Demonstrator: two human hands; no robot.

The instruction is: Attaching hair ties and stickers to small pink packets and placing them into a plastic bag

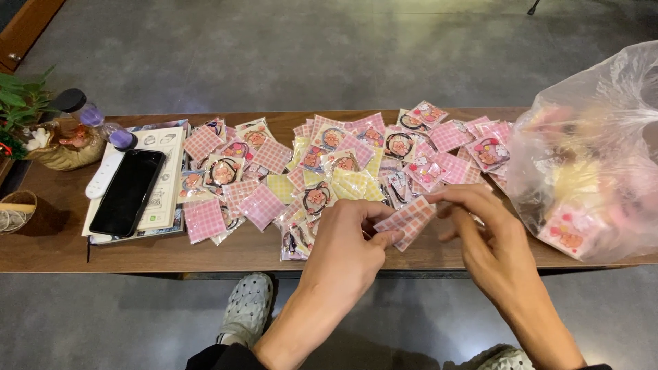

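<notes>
Head view: both hands, left [346, 240] and right [483, 229], pinching one pink checked plastic packet [406, 220] at counter [55, 247] six o'clock; heap of packets [329, 164] lying unsorted at twelve, clear bag [589, 157] bulging at three.

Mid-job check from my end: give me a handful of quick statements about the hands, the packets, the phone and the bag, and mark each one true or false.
1. Both hands hold one pink checked flat packet between them. True: the left hand and right hand each pinch an end of it.
2. The black smartphone lies on the bare wooden table. False: it rests on a white printed booklet.
3. The clear plastic bag sits at the table's right end. True.
4. The pile of small pink and yellow packets is stacked in neat rows. False: they lie scattered and overlapping.
5. A potted plant stands at the right. False: the green plant is at the left.
</notes>
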